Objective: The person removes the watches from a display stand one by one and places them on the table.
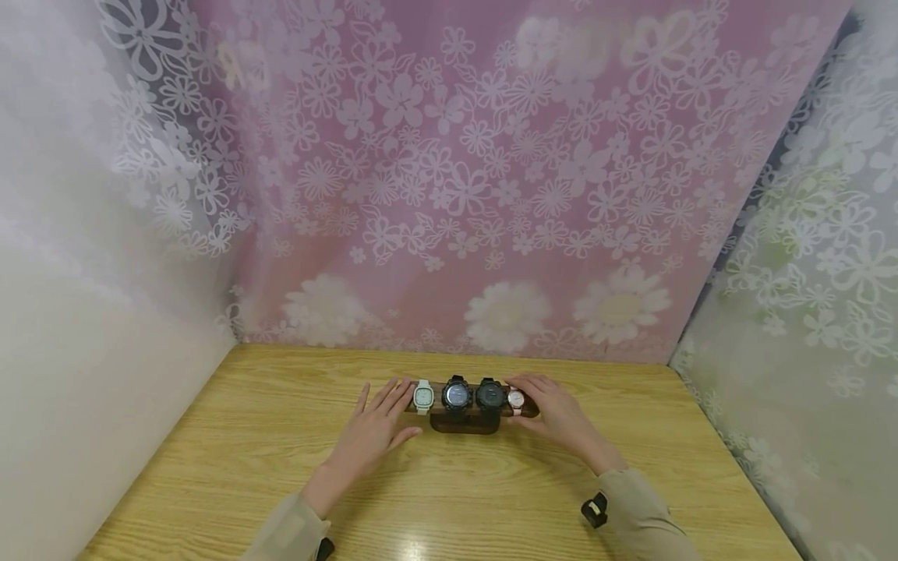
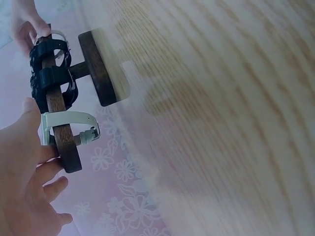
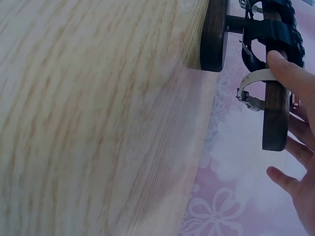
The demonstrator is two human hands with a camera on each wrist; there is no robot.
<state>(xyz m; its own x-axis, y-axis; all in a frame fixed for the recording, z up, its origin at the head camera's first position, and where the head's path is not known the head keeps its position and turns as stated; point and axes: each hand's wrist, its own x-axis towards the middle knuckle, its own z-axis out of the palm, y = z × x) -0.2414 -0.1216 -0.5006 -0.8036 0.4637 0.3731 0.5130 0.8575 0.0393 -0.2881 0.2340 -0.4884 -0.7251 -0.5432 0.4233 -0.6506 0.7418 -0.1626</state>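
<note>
A dark wooden T-bar watch stand (image 1: pixel 465 425) stands on the table, its top bar carrying a row of watches. From left to right are a pale mint square watch (image 1: pixel 424 396), a black round watch (image 1: pixel 457 396), a second black watch (image 1: pixel 490 396) and a small watch with a pale strap (image 1: pixel 516 400). My left hand (image 1: pixel 375 425) touches the bar's left end with fingers extended, thumb held apart on the near side. At the right end, my right hand (image 1: pixel 557 413) grips the bar (image 3: pixel 275 128), thumb (image 3: pixel 283 66) on one side beside the pale strap and fingers behind.
The wood-grain table (image 1: pixel 281 436) reaches back to a pink floral curtain (image 1: pixel 456 195). Pale floral sheets hang along the left (image 1: pixel 105 312) and right (image 1: pixel 828 335) sides. A black strap device (image 1: pixel 595 510) is at the right sleeve.
</note>
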